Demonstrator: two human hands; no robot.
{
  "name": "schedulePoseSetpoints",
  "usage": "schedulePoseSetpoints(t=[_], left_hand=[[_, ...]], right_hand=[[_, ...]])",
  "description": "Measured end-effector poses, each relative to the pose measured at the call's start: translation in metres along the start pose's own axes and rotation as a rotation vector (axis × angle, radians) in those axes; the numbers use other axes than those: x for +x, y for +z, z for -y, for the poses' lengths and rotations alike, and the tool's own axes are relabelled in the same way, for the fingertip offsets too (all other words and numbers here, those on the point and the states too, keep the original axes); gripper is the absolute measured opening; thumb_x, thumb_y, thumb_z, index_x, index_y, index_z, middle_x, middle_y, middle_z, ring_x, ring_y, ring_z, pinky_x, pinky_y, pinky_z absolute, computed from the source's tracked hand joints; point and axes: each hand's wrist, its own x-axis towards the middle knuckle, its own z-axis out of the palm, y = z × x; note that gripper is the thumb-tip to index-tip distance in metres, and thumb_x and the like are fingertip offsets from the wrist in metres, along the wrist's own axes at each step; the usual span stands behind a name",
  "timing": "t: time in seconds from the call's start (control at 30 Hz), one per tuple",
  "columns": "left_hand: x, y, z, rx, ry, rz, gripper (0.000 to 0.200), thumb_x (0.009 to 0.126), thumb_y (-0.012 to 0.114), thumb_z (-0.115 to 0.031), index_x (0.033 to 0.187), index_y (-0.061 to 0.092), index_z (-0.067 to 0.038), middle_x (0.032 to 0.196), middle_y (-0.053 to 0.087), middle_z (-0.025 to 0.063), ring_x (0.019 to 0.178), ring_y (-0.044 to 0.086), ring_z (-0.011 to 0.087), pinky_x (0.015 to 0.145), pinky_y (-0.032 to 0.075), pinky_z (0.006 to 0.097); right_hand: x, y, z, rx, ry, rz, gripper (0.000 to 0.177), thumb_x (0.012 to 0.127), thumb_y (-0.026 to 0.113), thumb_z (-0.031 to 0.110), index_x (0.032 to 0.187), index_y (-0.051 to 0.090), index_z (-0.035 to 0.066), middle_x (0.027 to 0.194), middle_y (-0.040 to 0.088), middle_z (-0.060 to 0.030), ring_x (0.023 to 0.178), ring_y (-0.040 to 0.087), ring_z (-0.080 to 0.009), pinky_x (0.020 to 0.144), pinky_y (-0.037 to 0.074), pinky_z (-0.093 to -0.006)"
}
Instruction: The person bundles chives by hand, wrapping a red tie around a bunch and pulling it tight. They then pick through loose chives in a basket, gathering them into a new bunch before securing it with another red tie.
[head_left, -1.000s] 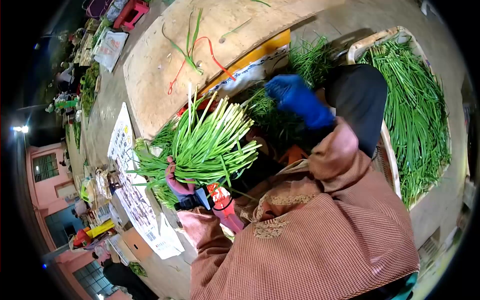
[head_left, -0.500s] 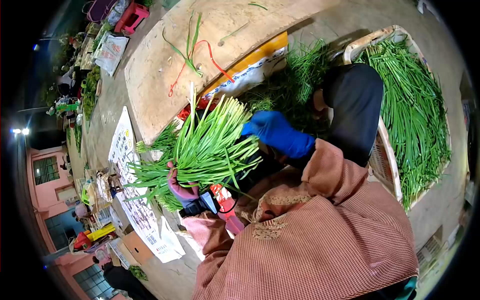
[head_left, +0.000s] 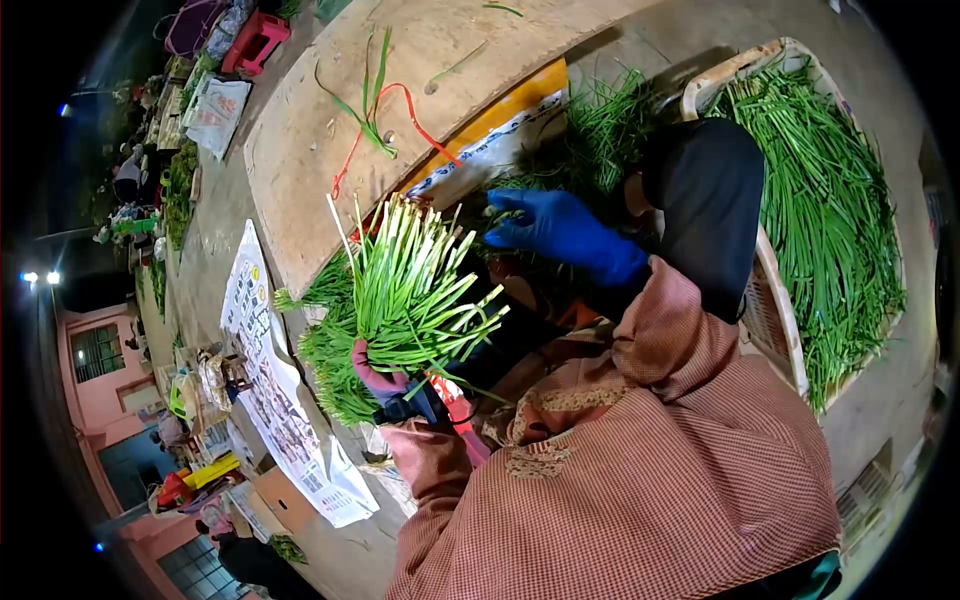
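My left hand (head_left: 378, 372), in a purple-pink glove, is closed round a thick bunch of garlic chives (head_left: 410, 290). The pale cut ends fan upward and to the right. To the right of the bunch and apart from it is my right hand (head_left: 555, 228), in a blue glove. Its fingers curl around what look like small green chive scraps. More chives (head_left: 335, 375) lie behind and below the bunch, partly hidden by it. A red strip (head_left: 455, 405) hangs beside my left wrist.
A wooden board (head_left: 330, 100) ahead bears a red tie (head_left: 420, 125) and loose chive leaves (head_left: 372, 110). Loose greens (head_left: 605, 125) lie beyond my right hand. A basket (head_left: 785, 310) full of chives stands right of my knee. A printed sheet (head_left: 290, 400) lies at left.
My right hand has drawn away from the chive bunch, up and slightly right, with green bits at its fingers. The bunch in my left hand has turned a little more upright.
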Motion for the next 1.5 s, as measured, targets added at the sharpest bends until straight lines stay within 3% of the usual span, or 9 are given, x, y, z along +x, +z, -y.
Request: schedulePoseSetpoints(t=[0.2, 0.33, 0.4, 0.53, 0.8, 0.87, 1.0, 1.37, 1.5], left_hand=[[0.003, 0.013, 0.002, 0.077, 0.060, 0.037, 0.057, 0.070, 0.061, -0.010, 0.121, 0.036, -0.002, 0.107, 0.054, 0.0149, 0.094, 0.056, 0.0208, 0.083, 0.048, 0.0322], [0.001, 0.018, 0.008, 0.057, -0.015, -0.010, 0.062, 0.072, 0.066, -0.020, 0.121, 0.035, 0.002, 0.109, 0.053, 0.0180, 0.094, 0.056, 0.0215, 0.085, 0.046, 0.0322], [0.006, 0.030, 0.002, 0.067, 0.027, -0.032, 0.050, 0.069, 0.064, -0.013, 0.111, 0.041, 0.001, 0.099, 0.057, 0.0140, 0.087, 0.058, 0.0202, 0.080, 0.048, 0.0305], [0.003, 0.029, 0.014, -0.116, 0.025, -0.036, 0.026, 0.087, 0.048, -0.012, 0.112, 0.044, -0.007, 0.104, 0.058, 0.0172, 0.088, 0.060, 0.0242, 0.080, 0.051, 0.0381], [0.003, 0.020, 0.013, 0.041, -0.029, 0.007, 0.050, 0.072, 0.065, -0.012, 0.115, 0.040, -0.005, 0.105, 0.055, 0.0154, 0.093, 0.057, 0.0216, 0.084, 0.048, 0.0363], [0.005, 0.043, 0.005, -0.080, -0.043, -0.153, 0.053, 0.071, 0.066, -0.016, 0.114, 0.039, -0.001, 0.106, 0.055, 0.0164, 0.093, 0.057, 0.0210, 0.082, 0.047, 0.0343], [0.012, 0.028, 0.005, -0.028, -0.008, 0.091, 0.050, 0.073, 0.067, -0.017, 0.115, 0.042, -0.004, 0.111, 0.054, 0.0181, 0.097, 0.056, 0.0255, 0.086, 0.047, 0.0386], [0.010, 0.020, 0.012, -0.308, -0.160, -0.043, 0.025, 0.089, 0.041, -0.018, 0.111, 0.050, -0.008, 0.114, 0.054, 0.0191, 0.099, 0.057, 0.0307, 0.084, 0.050, 0.0460], [0.011, 0.018, 0.014, -0.278, -0.196, -0.067, 0.026, 0.088, 0.043, -0.017, 0.111, 0.049, -0.008, 0.114, 0.054, 0.0198, 0.097, 0.057, 0.0312, 0.083, 0.050, 0.0464]], right_hand=[[0.023, 0.030, 0.040, 0.083, -0.151, 0.131, 0.038, 0.075, 0.066, 0.040, 0.087, 0.061, 0.004, 0.075, 0.059, -0.0177, 0.068, 0.058, -0.0331, 0.061, 0.046, -0.0366], [0.026, 0.028, 0.020, 0.019, -0.464, -0.077, 0.016, 0.078, 0.065, 0.018, 0.078, 0.063, 0.002, 0.066, 0.060, -0.0083, 0.047, 0.051, -0.0124, 0.047, 0.042, -0.0278], [0.018, 0.000, 0.020, 0.714, 0.259, 0.003, 0.018, 0.080, 0.064, 0.019, 0.079, 0.064, 0.001, 0.070, 0.063, -0.0063, 0.050, 0.054, -0.0108, 0.048, 0.044, -0.0247], [0.019, -0.036, 0.016, 0.519, 0.154, -0.084, 0.018, 0.083, 0.061, 0.017, 0.082, 0.064, -0.001, 0.074, 0.065, -0.0052, 0.061, 0.059, -0.0105, 0.055, 0.047, -0.0244], [0.056, 0.009, 0.037, -0.045, -0.350, 0.211, 0.030, 0.073, 0.068, 0.034, 0.073, 0.058, 0.005, 0.065, 0.057, -0.0101, 0.056, 0.056, -0.0265, 0.052, 0.045, -0.0323], [0.058, 0.006, 0.033, -0.383, -0.985, 0.034, 0.033, 0.071, 0.067, 0.032, 0.061, 0.052, 0.005, 0.054, 0.052, -0.0086, 0.050, 0.054, -0.0255, 0.050, 0.043, -0.0334], [0.037, 0.006, 0.021, 0.119, -0.264, 0.283, 0.017, 0.072, 0.059, 0.015, 0.063, 0.051, 0.004, 0.054, 0.048, -0.0123, 0.046, 0.048, -0.0254, 0.049, 0.040, -0.0320], [0.029, 0.017, 0.023, -0.020, -0.423, 0.145, 0.014, 0.074, 0.062, 0.021, 0.077, 0.063, 0.007, 0.067, 0.059, -0.0118, 0.057, 0.057, -0.0225, 0.056, 0.045, -0.0319], [0.017, 0.022, 0.030, 0.567, -0.049, 0.044, 0.015, 0.077, 0.064, 0.015, 0.082, 0.064, 0.001, 0.070, 0.064, -0.0080, 0.060, 0.060, -0.0125, 0.058, 0.047, -0.0256]])
